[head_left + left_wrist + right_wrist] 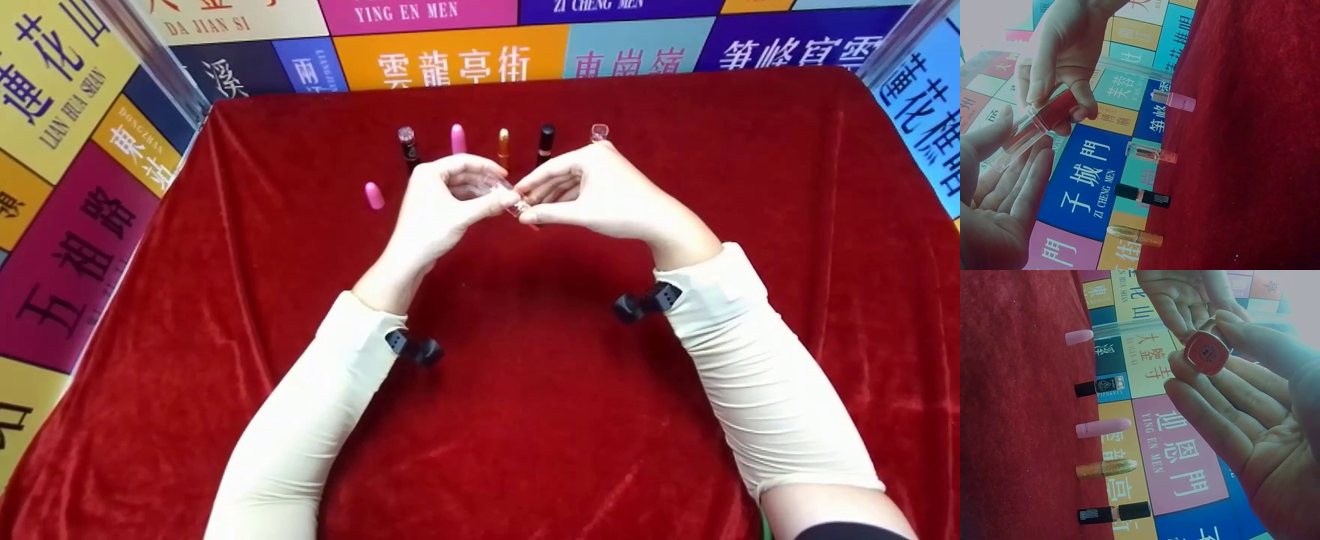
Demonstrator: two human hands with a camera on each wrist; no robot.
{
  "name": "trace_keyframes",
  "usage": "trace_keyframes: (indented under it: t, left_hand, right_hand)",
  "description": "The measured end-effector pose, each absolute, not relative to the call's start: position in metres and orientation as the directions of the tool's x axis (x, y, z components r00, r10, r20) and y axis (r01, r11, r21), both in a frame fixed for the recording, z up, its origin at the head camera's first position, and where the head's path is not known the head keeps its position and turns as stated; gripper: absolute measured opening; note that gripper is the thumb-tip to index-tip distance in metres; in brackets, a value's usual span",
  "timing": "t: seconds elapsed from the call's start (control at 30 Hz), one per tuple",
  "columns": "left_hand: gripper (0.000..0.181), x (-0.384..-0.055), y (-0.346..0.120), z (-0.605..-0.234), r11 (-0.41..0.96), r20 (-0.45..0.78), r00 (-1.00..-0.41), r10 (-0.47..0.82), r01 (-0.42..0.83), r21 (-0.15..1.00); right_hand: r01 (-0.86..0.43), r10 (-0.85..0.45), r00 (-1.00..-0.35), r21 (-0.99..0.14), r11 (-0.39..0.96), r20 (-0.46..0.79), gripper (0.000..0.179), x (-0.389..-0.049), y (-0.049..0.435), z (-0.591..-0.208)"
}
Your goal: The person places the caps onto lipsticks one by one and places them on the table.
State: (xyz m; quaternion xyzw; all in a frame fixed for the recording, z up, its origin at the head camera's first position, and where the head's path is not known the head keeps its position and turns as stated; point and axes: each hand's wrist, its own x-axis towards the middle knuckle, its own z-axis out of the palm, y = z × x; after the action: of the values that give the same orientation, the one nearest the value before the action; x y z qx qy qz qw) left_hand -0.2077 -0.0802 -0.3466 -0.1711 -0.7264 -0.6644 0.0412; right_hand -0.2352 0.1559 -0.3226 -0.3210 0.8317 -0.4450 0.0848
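A lipstick with a clear cap and a red base (1064, 107) is held between the two hands above the table. My left hand (442, 199) pinches the clear cap (1013, 143) between thumb and fingers. My right hand (607, 187) grips the red base, whose squarish bottom (1207, 363) faces the right wrist camera. The cap and base are in line; whether the cap is fully seated I cannot tell. Behind the hands stand a gold lipstick (503, 142), a black lipstick (546, 141), a pink lipstick (458, 137) and a clear-topped lipstick (599, 133).
A dark tube with a clear faceted top (407, 142) stands at the row's left end. A pink cap-like piece (374, 196) stands nearer me. In the left wrist view a short pink tube (1181, 102) has a silvery top. Red velvet (525, 390) covers the table; printed panels (450, 56) surround it.
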Motion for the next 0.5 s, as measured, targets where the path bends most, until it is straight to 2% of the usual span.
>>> trace_keyframes:
  t: [0.5]
  left_hand:
    - [0.024,-0.2064,-0.0768,-0.3492,0.083,0.291,-0.939,0.185,0.310,0.947]
  right_hand:
    - [-0.456,-0.609,-0.780,-0.800,0.390,0.148,0.024,-0.2351,0.1565,-0.3232]
